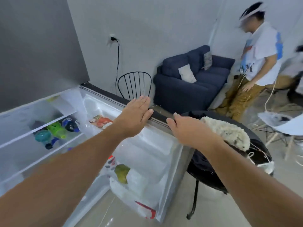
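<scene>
The fridge stands open on the left, and its door (pixel 152 154) swings out toward me. My left hand (pixel 137 115) lies flat on the door's dark top edge with straight fingers. My right hand (pixel 185 128) grips the same edge further right, fingers curled over its far side. Inside, glass shelves (pixel 41 126) carry green and blue bottles (pixel 57 130). The door's racks hold an orange food packet (pixel 100 121), white plastic bags (pixel 131 190) and a green item (pixel 122 173).
A round black table (pixel 211 177) with a fluffy cream cloth (pixel 226 131) stands right beside the door. Behind are a black wire chair (pixel 134 86), a navy sofa (pixel 188 86), a person in a white T-shirt (pixel 259 59) and a white chair (pixel 282 125).
</scene>
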Available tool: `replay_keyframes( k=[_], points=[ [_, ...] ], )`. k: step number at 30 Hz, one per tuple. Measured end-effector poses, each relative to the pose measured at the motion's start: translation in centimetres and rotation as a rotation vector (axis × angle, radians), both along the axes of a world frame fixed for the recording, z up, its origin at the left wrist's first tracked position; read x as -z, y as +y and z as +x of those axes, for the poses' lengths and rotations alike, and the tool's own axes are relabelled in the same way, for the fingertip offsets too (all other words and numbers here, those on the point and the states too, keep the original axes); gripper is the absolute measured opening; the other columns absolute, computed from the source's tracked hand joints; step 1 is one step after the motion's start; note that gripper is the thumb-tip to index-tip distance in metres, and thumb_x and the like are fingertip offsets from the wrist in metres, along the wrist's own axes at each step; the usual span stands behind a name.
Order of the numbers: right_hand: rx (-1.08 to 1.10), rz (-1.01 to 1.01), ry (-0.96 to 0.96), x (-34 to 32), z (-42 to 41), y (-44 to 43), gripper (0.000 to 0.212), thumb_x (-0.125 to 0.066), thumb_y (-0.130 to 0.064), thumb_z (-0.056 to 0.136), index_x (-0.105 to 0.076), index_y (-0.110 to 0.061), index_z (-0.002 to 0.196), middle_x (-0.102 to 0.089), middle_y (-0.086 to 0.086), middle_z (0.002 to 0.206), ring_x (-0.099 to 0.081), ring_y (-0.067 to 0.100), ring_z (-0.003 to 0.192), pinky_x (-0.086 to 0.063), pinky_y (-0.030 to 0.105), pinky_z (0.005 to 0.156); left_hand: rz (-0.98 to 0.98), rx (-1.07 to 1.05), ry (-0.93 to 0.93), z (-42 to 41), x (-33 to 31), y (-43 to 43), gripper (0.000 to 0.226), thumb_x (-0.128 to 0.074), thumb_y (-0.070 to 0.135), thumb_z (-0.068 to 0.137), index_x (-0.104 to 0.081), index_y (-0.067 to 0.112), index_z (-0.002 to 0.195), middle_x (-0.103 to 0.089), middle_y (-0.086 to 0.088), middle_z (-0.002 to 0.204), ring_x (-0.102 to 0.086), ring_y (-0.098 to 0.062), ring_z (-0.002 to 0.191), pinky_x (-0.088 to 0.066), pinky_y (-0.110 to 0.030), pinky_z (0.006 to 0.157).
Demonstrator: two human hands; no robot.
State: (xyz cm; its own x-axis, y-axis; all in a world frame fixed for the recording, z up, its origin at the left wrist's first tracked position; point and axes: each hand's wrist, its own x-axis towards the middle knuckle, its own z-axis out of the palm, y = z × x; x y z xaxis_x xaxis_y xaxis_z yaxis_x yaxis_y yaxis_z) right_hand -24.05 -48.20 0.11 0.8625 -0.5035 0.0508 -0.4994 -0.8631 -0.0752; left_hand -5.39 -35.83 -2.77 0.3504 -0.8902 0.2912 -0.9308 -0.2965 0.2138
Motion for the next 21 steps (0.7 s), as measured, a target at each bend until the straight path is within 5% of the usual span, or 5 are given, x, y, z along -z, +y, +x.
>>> replay_keyframes(
  k=[3, 7, 10, 17, 21],
  points=[
    [0.104, -0.260, -0.070, 0.6, 0.8, -2.0, 0.071, 0.007, -0.053, 0.085, -0.053, -0.019, 0.102, -0.049, -0.003, 0.085, -0.050, 0.024, 0.075, -0.027, 0.033, 0.052, 0.004, 0.013, -0.034, 0.8, 0.0, -2.8, 0.065, -0.017, 0.045, 0.106, -0.014, 0.008, 0.160, -0.014, -0.009, 0.167, -0.009, -0.020, 0.154, -0.009, -0.040, 0.125],
    [0.216, -0.292, -0.095, 1.0, 3.1, -5.4, 0.065, -0.002, -0.047, 0.096, -0.054, -0.012, 0.114, -0.060, 0.006, 0.110, -0.055, 0.031, 0.110, -0.046, 0.045, 0.086, -0.012, 0.018, -0.060, 2.0, 0.0, -5.3, 0.065, -0.022, 0.043, 0.107, -0.015, 0.004, 0.159, -0.016, -0.013, 0.167, -0.013, -0.025, 0.153, -0.008, -0.040, 0.124],
    [0.307, -0.249, -0.086, 1.5, 4.5, -6.9, 0.066, -0.009, -0.045, 0.100, -0.043, -0.007, 0.141, -0.049, 0.014, 0.145, -0.040, 0.032, 0.138, -0.032, 0.048, 0.116, -0.030, 0.013, -0.115, 2.5, 0.6, -6.6, 0.066, -0.025, 0.043, 0.107, -0.020, 0.001, 0.157, -0.021, -0.015, 0.165, -0.017, -0.026, 0.152, -0.009, -0.040, 0.124],
    [0.375, -0.244, -0.094, 1.7, 4.5, -6.8, 0.066, -0.007, -0.044, 0.100, -0.038, -0.010, 0.148, -0.040, 0.010, 0.155, -0.031, 0.027, 0.146, -0.024, 0.045, 0.121, -0.112, 0.036, -0.147, 3.1, 1.9, -7.7, 0.068, -0.025, 0.046, 0.104, -0.027, 0.001, 0.155, -0.032, -0.016, 0.160, -0.026, -0.030, 0.148, -0.015, -0.042, 0.122],
    [0.359, -0.245, -0.084, 1.4, 3.8, -6.4, 0.068, -0.004, -0.044, 0.097, -0.036, -0.009, 0.146, -0.039, 0.012, 0.153, -0.033, 0.029, 0.143, -0.025, 0.048, 0.119, -0.090, 0.100, -0.099, 2.4, 1.7, -6.7, 0.070, -0.024, 0.046, 0.105, -0.015, 0.002, 0.158, -0.017, -0.014, 0.166, -0.010, -0.026, 0.153, -0.003, -0.040, 0.124]
  ],
)
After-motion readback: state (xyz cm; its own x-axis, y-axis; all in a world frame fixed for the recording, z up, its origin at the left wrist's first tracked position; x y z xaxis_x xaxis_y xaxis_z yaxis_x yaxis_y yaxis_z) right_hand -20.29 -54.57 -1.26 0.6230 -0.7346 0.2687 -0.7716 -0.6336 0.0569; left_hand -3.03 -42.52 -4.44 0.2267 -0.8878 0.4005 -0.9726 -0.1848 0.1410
